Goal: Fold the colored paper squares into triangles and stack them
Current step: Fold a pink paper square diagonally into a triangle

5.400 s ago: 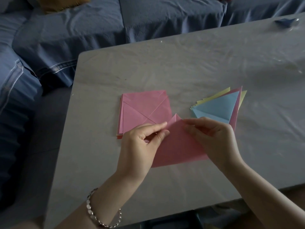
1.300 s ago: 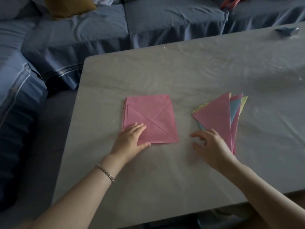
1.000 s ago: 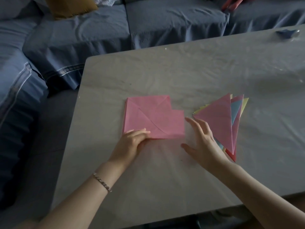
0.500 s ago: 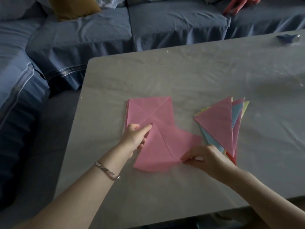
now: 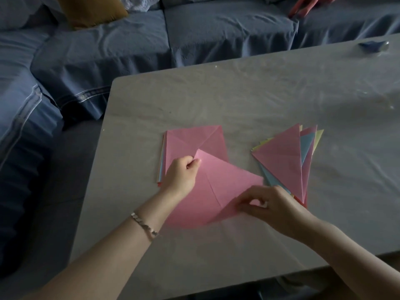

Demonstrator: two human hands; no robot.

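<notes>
Left hand [image 5: 180, 174] and right hand [image 5: 277, 207] are pinching a creased pink paper square [image 5: 218, 185] lying on the grey bench [image 5: 259, 94] beside the fanned pile of folded triangles [image 5: 281, 161]. Folding seems to be starting, probably needing corners matched next.

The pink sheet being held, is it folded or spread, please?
Spread: the pink sheet is unfolded, one crease visible, left hand and right hand each pinching it.

Home living room, blue sofa [image 5: 216, 33], mustard cushion [image 5: 93, 9], low table [image 5: 238, 94]
</notes>
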